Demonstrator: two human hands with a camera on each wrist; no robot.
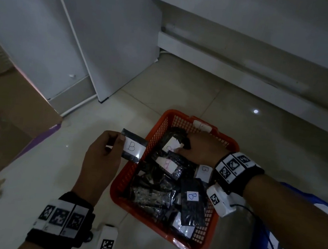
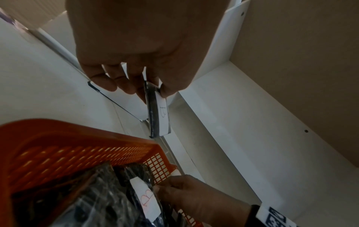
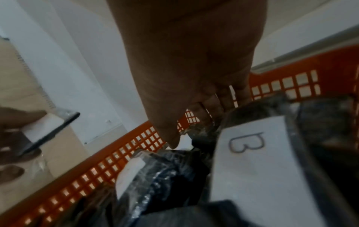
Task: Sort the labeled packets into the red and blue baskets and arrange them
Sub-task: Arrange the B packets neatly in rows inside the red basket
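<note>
Black B-labelled packet (image 1: 132, 149) is what we are pinching in our left hand (image 1: 103, 154) beside the red basket (image 1: 132, 174); our right hand (image 1: 201, 149) is gripping another packet (image 1: 172, 144) inside.

wrists: black bands (image 1: 236, 170) with white square-code tags | white tagged camera blocks (image 1: 220, 201) | thin black cable (image 1: 251, 212)

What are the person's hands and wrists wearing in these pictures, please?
Both hands are bare. The left wrist carries a black band with square black-and-white markers, and a white marker-tagged camera block beside it. The right wrist has the same band and a white block trailing a thin black cable.
</note>
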